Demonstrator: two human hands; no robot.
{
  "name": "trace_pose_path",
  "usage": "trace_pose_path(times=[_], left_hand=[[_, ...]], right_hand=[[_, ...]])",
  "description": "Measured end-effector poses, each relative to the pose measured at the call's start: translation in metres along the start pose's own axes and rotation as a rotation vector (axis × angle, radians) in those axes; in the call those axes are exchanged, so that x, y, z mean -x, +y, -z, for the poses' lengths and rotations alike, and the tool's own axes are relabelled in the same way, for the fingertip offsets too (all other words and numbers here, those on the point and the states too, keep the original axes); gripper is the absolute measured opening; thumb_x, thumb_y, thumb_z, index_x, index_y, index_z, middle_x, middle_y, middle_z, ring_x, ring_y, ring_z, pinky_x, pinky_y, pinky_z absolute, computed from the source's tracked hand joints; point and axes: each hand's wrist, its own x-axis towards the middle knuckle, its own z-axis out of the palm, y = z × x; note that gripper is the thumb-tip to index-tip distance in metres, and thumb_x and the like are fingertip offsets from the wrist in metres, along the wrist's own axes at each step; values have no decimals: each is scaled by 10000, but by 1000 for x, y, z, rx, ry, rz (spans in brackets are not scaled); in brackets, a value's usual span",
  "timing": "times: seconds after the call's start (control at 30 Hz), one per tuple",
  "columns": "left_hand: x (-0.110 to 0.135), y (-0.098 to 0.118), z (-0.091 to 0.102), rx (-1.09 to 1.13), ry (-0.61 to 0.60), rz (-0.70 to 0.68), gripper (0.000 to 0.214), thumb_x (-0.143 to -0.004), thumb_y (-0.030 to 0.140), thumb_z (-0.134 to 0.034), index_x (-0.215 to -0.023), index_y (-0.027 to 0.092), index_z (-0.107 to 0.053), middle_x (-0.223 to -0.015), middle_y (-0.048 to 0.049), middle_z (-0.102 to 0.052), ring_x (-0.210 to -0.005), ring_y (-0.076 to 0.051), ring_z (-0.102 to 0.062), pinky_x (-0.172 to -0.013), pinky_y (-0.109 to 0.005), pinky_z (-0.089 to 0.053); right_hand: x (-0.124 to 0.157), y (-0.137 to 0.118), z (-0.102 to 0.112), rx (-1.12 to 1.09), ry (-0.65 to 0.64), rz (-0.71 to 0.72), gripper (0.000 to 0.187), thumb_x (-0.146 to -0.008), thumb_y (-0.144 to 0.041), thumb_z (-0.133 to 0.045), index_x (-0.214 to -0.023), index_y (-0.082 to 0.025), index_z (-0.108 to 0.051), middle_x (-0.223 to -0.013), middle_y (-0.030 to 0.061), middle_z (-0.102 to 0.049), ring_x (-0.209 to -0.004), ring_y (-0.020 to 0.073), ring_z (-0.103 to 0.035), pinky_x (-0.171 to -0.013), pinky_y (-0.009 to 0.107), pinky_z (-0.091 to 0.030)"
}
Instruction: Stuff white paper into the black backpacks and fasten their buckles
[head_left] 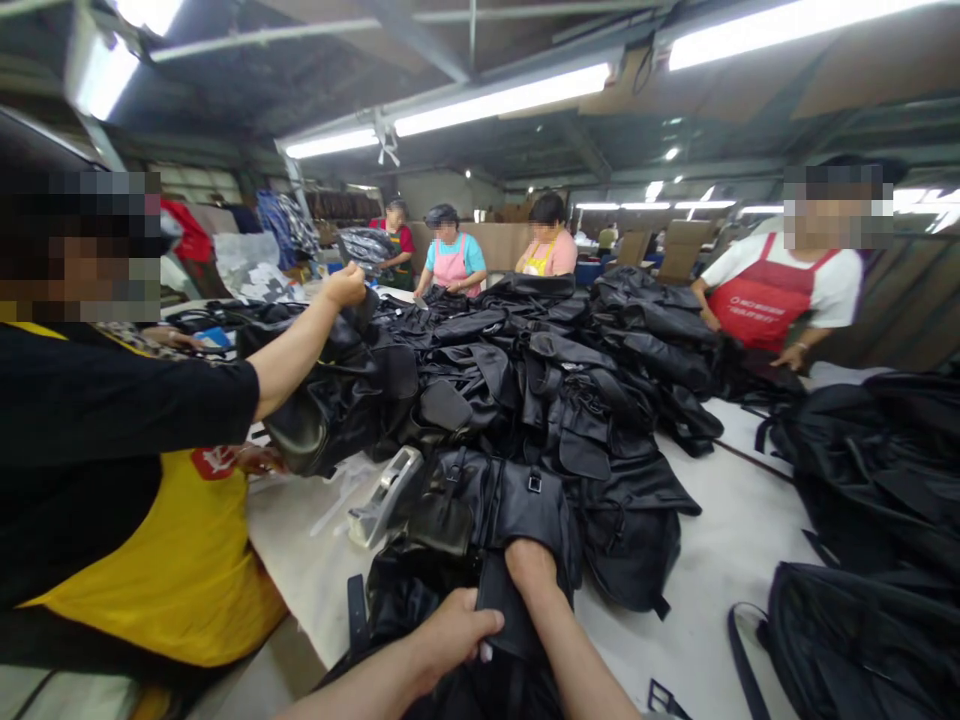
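Note:
A black leather-look backpack (525, 500) with a small metal buckle on its pocket lies in front of me at the table's near edge. My left hand (469, 630) pinches a flat black flap (506, 605) of this backpack, thumb on top. My right hand (531, 562) reaches under the buckled pocket's lower edge, and its fingers are hidden there. Just left of the backpack stands a tape dispenser (386, 497) with a clear, pale body. A loose black strap (358, 612) sticks up to the left of my left hand.
Many black bags (480, 370) are heaped across the white table (712, 590). More bags (870, 630) lie at the right. Close on the left, a person in a yellow apron (165, 560) handles a bag. A person in a red apron (765, 300) stands at the far right; several others work behind.

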Motion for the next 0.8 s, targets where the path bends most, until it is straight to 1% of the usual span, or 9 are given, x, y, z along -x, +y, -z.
trace_pose_path(times=[0.1, 0.2, 0.3, 0.37, 0.47, 0.53, 0.6, 0.7, 0.8], left_hand=[[-2, 1, 1, 27, 4, -5, 63, -634, 217, -500, -629, 154, -502, -483, 50, -472, -408, -73, -418, -406, -192, -246], [1, 1, 5, 48, -16, -9, 91, -638, 237, -523, -641, 147, -515, -492, 49, -477, -419, -72, -415, -423, -195, -249], [3, 0, 11, 86, -43, -33, 147, -655, 286, -537, -647, 139, -529, -499, 43, -477, -436, -71, -405, -424, -194, -229], [3, -2, 13, 118, -64, -38, 176, -663, 313, -552, -656, 138, -536, -505, 42, -480, -440, -69, -400, -422, -191, -229], [2, -9, 15, 163, -82, -52, 194, -684, 323, -569, -664, 132, -544, -504, 42, -481, -429, -56, -380, -418, -179, -236], [0, -13, 16, 210, -93, -60, 209, -698, 328, -581, -657, 126, -541, -498, 38, -483, -413, -46, -366, -406, -169, -231], [-1, -14, 18, 320, -101, -24, 233, -698, 347, -606, -667, 127, -538, -491, 42, -477, -396, -39, -362, -389, -155, -219], [-3, -7, 21, 546, -59, 103, 251, -657, 346, -668, -685, 140, -526, -494, 57, -464, -390, -29, -371, -378, -125, -215], [-7, -2, 21, 658, -44, 232, 251, -630, 322, -689, -687, 138, -528, -489, 49, -474, -388, -24, -375, -377, -106, -205]], right_hand=[[31, 2, 9, -17, -4, 50, 359, -824, -77, -309, -815, -95, -667, -756, 147, -662, -703, 222, -635, -650, 307, -476], [78, 16, 14, -51, 15, 141, 393, -839, -80, -280, -1016, -126, -627, -961, 117, -653, -911, 194, -606, -806, 294, -466], [120, 36, 13, -69, 185, 329, 547, -761, -18, -279, -1244, -168, -486, -1278, 87, -496, -1183, 186, -441, -962, 341, -395], [138, 41, 8, -40, 291, 496, 597, -729, -50, -351, -1304, -197, -415, -1354, 78, -410, -1240, 219, -374, -955, 384, -401], [145, 32, 0, 42, 369, 671, 486, -755, -183, -494, -1238, -235, -479, -1333, 108, -430, -1204, 263, -419, -876, 388, -449], [140, 19, 1, 89, 415, 673, 307, -785, -218, -525, -1085, -254, -576, -1290, 110, -480, -1154, 253, -474, -848, 368, -458], [133, 9, 8, 101, 433, 634, 228, -798, -201, -519, -1002, -259, -603, -1292, 91, -480, -1147, 242, -482, -858, 364, -450], [124, 7, 24, 76, 385, 698, 390, -765, -193, -526, -1151, -249, -540, -1347, 89, -412, -1195, 254, -430, -901, 387, -427], [117, 17, 37, 59, 323, 806, 555, -745, -109, -484, -1285, -228, -428, -1376, 98, -367, -1230, 239, -387, -930, 367, -413]])
